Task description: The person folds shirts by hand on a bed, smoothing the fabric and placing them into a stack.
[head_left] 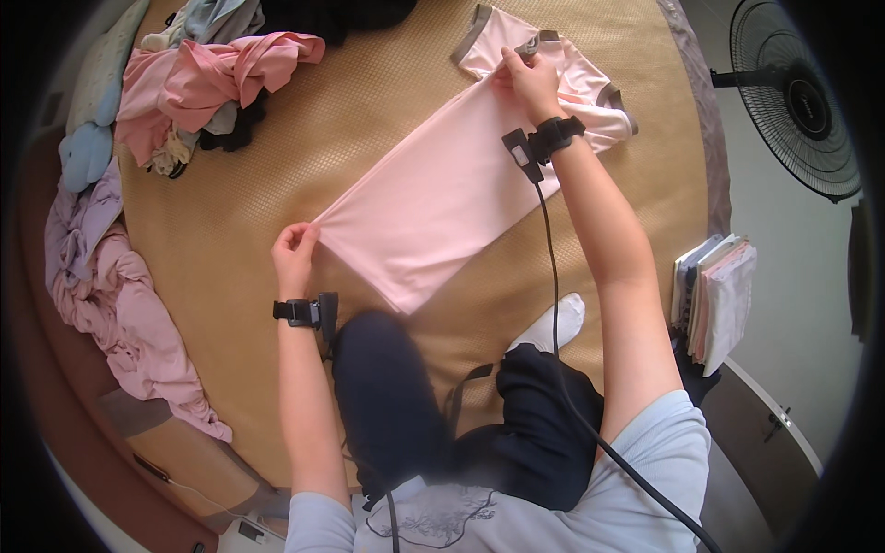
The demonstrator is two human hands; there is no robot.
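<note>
A pale pink short-sleeved garment (442,184) with grey-brown trim on its sleeves and neck lies stretched out slantwise on the woven mat (295,138). Its hem end points toward my knees, the sleeves away to the far right. My left hand (295,251) pinches the left corner of the hem between thumb and fingers. Up at the neck, near the trim, my right hand (532,81) is closed on the fabric by the shoulder. The cloth between the two hands runs in a straight taut edge. Both wrists wear black straps with small devices.
A heap of crumpled clothes (198,88) lies at the far left. Pink and lilac cloth (124,313) runs along the left edge. Folded clothes (714,295) are stacked at the right, below a black fan (802,106). A black cable (555,304) trails along my right arm.
</note>
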